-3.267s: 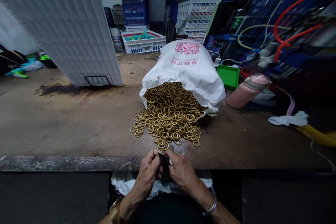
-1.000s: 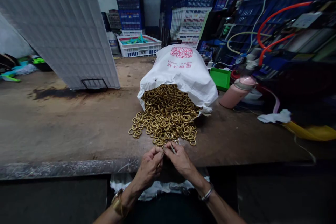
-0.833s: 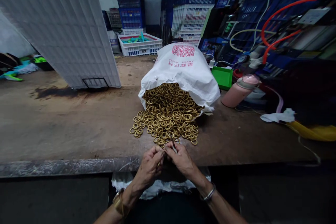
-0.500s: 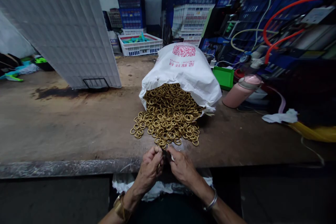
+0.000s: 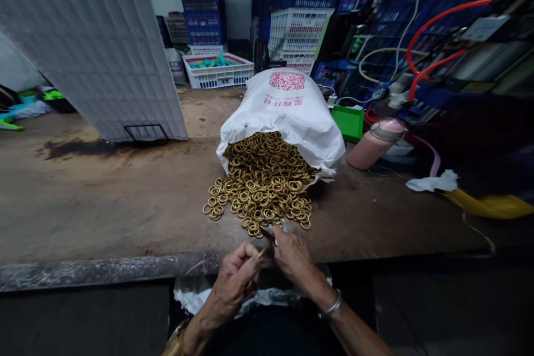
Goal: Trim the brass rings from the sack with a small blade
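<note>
A white sack [image 5: 292,117] with red print lies on its side on the worn bench [image 5: 104,206], and several brass rings [image 5: 262,186] spill from its mouth toward me. My left hand [image 5: 236,281] is closed at the bench's front edge, pinching what looks like a brass ring between thumb and fingers. My right hand [image 5: 292,256] is closed on a thin dark tool whose tip reaches the nearest rings of the pile. A white bag [image 5: 200,300] hangs under the bench edge below both hands.
A tall white ribbed panel [image 5: 95,44] stands at the back left. A green box [image 5: 349,122], a pink bottle [image 5: 371,147] lying down, a white cloth [image 5: 434,182] and red hoses [image 5: 434,28] crowd the right. Blue and white crates [image 5: 300,22] are stacked behind.
My hands were pressed together over a small piece; now they have parted, the left drawn back toward me, the right reaching forward to the ring pile with the tool.
</note>
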`<state>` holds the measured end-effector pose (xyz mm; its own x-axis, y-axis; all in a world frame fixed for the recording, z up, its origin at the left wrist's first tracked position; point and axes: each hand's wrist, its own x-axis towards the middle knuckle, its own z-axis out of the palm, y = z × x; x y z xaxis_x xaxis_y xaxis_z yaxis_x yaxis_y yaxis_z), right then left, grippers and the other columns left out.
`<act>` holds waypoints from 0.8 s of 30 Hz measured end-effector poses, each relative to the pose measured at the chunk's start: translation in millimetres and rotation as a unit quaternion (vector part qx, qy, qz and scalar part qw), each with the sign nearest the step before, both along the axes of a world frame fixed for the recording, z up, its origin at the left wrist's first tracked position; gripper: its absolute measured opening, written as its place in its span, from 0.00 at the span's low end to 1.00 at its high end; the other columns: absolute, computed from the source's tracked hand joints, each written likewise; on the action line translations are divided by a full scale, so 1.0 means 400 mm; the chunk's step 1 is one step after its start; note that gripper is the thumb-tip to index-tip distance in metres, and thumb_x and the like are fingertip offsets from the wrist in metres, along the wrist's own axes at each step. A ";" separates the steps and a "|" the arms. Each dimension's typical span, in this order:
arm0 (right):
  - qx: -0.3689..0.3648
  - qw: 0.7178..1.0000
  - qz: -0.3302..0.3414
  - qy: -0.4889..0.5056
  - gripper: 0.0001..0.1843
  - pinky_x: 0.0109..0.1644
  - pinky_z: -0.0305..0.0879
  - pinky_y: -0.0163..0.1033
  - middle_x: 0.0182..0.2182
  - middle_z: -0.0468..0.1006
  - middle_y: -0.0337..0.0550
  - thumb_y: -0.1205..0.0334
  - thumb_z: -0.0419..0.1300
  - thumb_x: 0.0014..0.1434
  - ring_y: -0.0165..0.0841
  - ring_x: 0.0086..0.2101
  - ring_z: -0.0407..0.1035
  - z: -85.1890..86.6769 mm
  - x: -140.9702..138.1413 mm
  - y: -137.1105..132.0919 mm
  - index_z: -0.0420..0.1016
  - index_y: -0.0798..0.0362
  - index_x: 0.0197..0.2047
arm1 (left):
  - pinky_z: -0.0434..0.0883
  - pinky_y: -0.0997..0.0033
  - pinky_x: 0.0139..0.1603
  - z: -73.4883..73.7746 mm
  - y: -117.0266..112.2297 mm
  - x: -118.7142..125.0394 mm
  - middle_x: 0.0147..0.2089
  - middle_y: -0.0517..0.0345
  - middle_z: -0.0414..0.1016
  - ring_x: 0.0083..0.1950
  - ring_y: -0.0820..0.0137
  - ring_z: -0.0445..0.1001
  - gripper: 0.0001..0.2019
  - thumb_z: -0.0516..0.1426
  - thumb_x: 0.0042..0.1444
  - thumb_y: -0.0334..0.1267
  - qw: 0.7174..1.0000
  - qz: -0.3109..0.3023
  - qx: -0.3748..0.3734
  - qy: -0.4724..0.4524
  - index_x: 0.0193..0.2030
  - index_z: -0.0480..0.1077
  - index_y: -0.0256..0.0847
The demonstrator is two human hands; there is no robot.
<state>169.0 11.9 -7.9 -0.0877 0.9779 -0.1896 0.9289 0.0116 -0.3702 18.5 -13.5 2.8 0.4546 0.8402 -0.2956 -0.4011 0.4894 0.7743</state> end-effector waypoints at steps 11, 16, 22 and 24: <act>0.090 0.989 -0.117 -0.028 0.08 0.29 0.47 0.34 0.31 0.76 0.41 0.62 0.51 0.56 0.33 0.30 0.69 -0.016 0.047 0.040 0.64 0.50 0.41 | 0.49 0.87 0.12 -0.018 0.021 -0.018 0.30 0.56 0.68 0.19 0.83 0.58 0.11 0.55 0.51 0.40 0.968 0.016 -0.216 -0.127 0.26 0.62 0.34; 0.091 0.990 -0.100 -0.044 0.07 0.30 0.47 0.34 0.32 0.74 0.41 0.68 0.50 0.54 0.31 0.31 0.68 -0.014 0.041 0.038 0.65 0.51 0.38 | 0.50 0.86 0.12 -0.026 0.025 -0.018 0.28 0.57 0.68 0.20 0.80 0.63 0.06 0.56 0.50 0.36 0.958 0.027 -0.245 -0.150 0.31 0.64 0.36; 0.095 0.989 -0.102 0.051 0.05 0.29 0.49 0.33 0.27 0.71 0.40 0.67 0.50 0.52 0.30 0.27 0.64 -0.020 0.047 0.038 0.65 0.53 0.33 | 0.51 0.86 0.13 -0.029 0.036 -0.016 0.26 0.57 0.68 0.20 0.79 0.64 0.05 0.57 0.48 0.34 0.949 0.016 -0.260 -0.179 0.31 0.64 0.37; 0.092 0.980 -0.102 0.143 0.05 0.29 0.51 0.32 0.23 0.68 0.37 0.64 0.49 0.53 0.28 0.25 0.61 -0.017 0.041 0.038 0.64 0.53 0.29 | 0.51 0.86 0.13 -0.030 0.037 -0.014 0.26 0.56 0.69 0.20 0.80 0.64 0.07 0.58 0.47 0.35 0.947 0.029 -0.271 -0.168 0.29 0.63 0.36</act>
